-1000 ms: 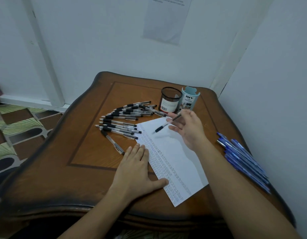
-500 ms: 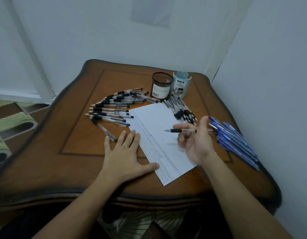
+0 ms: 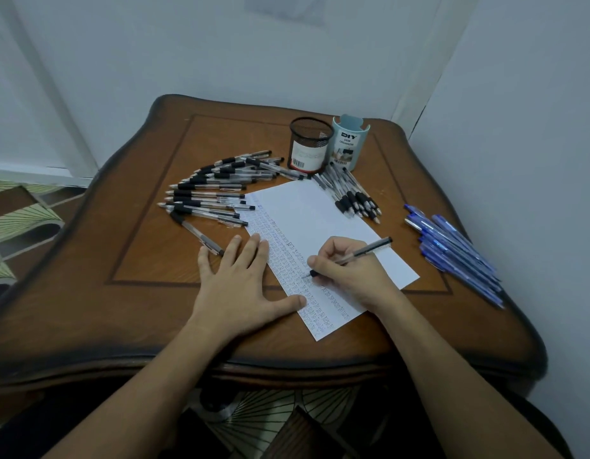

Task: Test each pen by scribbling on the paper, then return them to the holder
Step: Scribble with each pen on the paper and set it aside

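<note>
Paper (image 3: pixel 320 220) is lying near the front edge of the table (image 3: pixel 138 309), bare wood showing at its left. Left hand (image 3: pixel 240 293) is pressing flat on the paper's edge, fingers spread. Right hand (image 3: pixel 346 276) is gripping a black pen (image 3: pixel 363 251), tip touching the paper; mesh holder (image 3: pixel 308 147) is standing behind.

left hand (image 3: pixel 244 293) flat, right hand (image 3: pixel 350 276) curled
</note>
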